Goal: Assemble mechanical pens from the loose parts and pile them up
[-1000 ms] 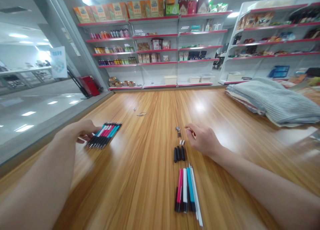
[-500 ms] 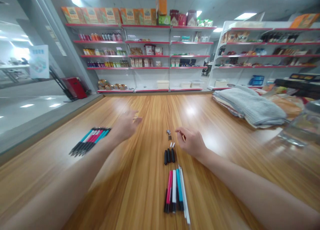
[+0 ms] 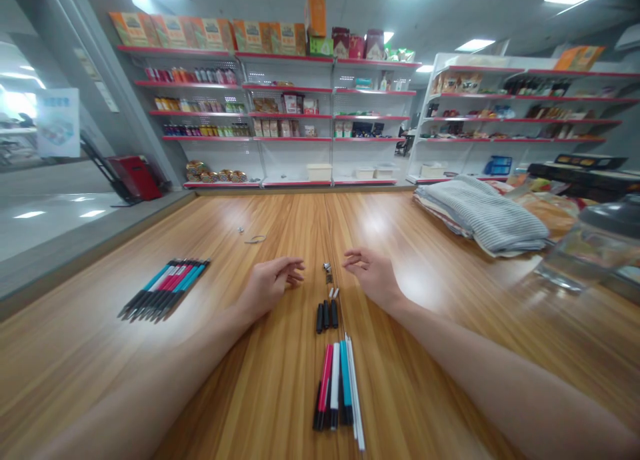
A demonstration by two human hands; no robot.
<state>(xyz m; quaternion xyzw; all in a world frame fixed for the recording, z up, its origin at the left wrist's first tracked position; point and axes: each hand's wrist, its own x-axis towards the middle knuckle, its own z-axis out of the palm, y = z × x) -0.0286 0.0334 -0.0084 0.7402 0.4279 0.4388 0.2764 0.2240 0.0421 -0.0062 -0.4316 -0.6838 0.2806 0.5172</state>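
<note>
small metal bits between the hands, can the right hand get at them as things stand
Probably yes: the small metal bits lie on bare table just left of the right hand, whose fingers curl loosely and look empty; nothing lies between.

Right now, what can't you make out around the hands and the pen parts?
All in the head view:
- Left hand: fingers curled, so whether it holds anything is hidden.
- Right hand: curled fingers hide the palm in the same way.
- Small metal parts between the hands: too small to identify.
- Bottom ends of the thin white refills: reach the lower edge, possibly cut off.
- Clear container at right: blurred, contents unreadable.
</note>
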